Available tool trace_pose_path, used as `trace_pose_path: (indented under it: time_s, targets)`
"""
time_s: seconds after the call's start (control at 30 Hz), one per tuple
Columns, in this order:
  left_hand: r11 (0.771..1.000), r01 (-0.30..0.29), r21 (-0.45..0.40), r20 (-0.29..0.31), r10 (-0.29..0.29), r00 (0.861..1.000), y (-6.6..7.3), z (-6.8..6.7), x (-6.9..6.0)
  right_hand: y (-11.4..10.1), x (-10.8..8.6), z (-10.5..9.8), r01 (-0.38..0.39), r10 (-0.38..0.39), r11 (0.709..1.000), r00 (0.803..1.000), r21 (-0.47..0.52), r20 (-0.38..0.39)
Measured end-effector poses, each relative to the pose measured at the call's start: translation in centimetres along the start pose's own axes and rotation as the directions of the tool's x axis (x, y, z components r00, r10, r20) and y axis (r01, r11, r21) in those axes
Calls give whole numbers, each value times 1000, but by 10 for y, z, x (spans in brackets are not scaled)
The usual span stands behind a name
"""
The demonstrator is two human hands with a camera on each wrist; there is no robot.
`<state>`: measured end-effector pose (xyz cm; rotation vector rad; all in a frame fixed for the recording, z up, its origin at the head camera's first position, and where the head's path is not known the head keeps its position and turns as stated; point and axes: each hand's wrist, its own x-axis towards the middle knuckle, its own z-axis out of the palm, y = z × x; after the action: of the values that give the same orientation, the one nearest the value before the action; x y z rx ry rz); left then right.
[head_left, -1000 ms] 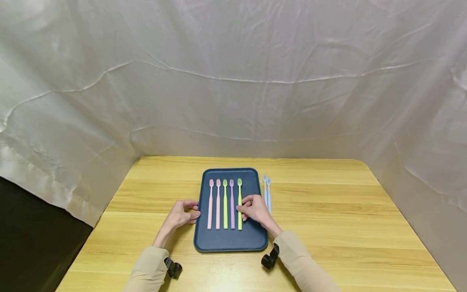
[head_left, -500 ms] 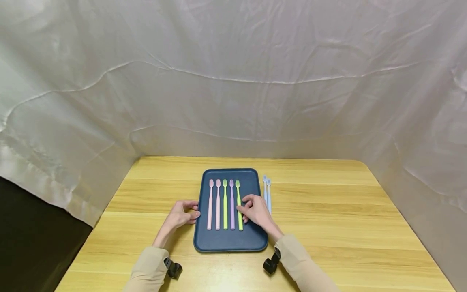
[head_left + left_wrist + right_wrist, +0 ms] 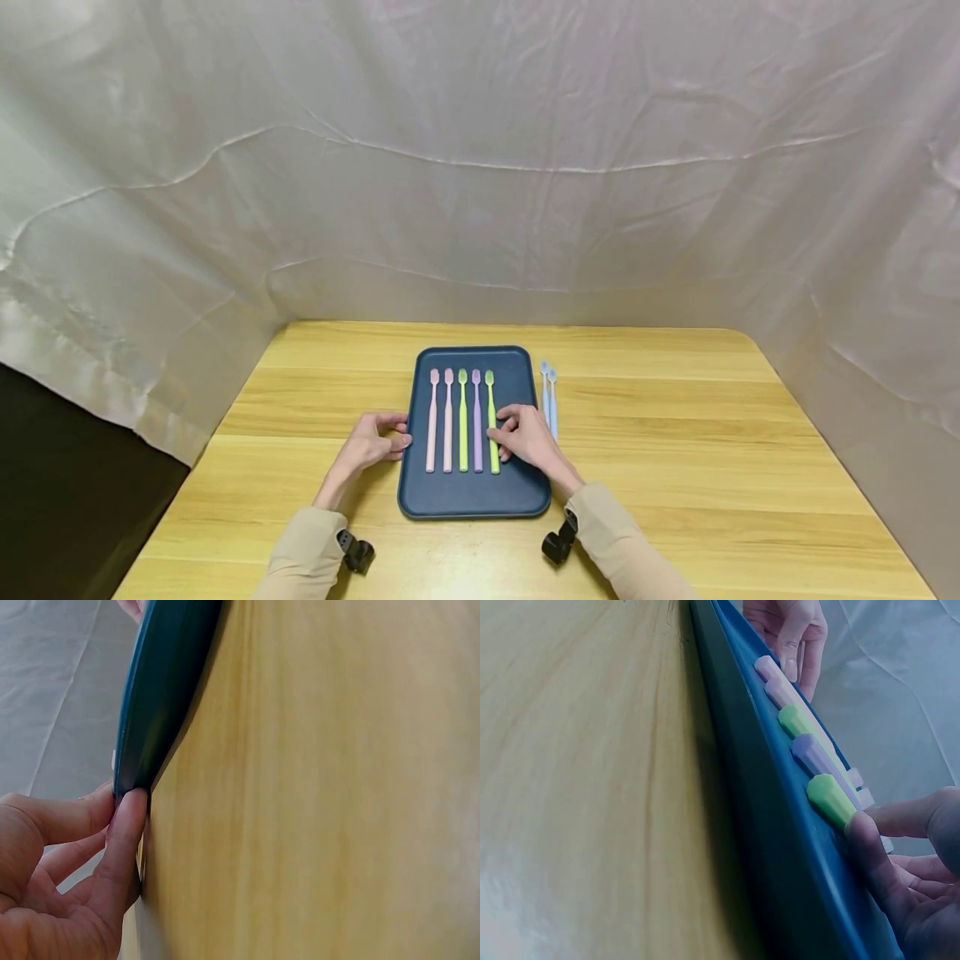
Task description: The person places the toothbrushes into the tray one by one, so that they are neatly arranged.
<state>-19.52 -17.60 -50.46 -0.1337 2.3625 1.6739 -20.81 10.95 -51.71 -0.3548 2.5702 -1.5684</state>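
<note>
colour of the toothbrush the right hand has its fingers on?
Lime green. The toothbrush shows best in the head view, nearly full length.

Free tabletop rightward, blue toothbrushes beside tray

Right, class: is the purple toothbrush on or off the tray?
On: the purple toothbrush lies on the tray, inside its rim, between two green toothbrushes.
</note>
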Motion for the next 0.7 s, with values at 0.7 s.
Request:
trace_pose_path:
  time_s: [0.7]
  targets:
    - [1000, -18, -10, 10, 18, 1000, 0, 0, 1, 1, 2, 1, -17, 17, 1000, 1000, 7, 2]
